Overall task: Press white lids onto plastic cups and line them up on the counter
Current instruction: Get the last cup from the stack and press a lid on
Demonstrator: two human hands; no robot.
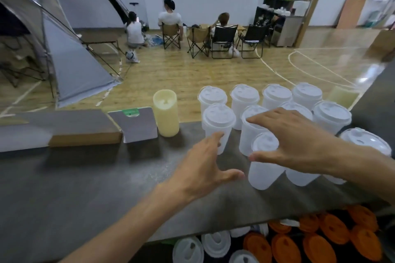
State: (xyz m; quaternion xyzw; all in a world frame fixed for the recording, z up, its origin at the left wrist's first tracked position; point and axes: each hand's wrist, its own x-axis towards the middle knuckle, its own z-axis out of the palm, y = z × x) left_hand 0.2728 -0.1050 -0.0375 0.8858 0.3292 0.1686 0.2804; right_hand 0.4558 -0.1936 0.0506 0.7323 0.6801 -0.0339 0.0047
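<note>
Below the counter's near edge, stacks of orange lids [333, 228] and white lids [215, 243]. On the grey counter [85, 177], two bare hands spread flat, holding nothing. Left hand [205, 168] open wide, fingers fanned, fingertips just beside the front-left lidded cup [218, 121], thumb pointing toward the nearest lidded cup [265, 162]; contact with either not clear. Right hand [299, 143] also open wide, palm down, hovering over the cluster, thumb lying across the nearest cup's lid, fingers reaching over the cup behind it [252, 126]. Around them, the rest of the lidded plastic cups in rough rows toward the counter's far edge, four in the back row [275, 94], one more at far right [365, 141]. Left of the cluster, a tall pale yellow cylinder [166, 113], a grey card [136, 124], a flat cardboard box [85, 134]. Beyond, wooden floor, folding chairs [222, 40] with seated people, a grey tent [70, 49].
</note>
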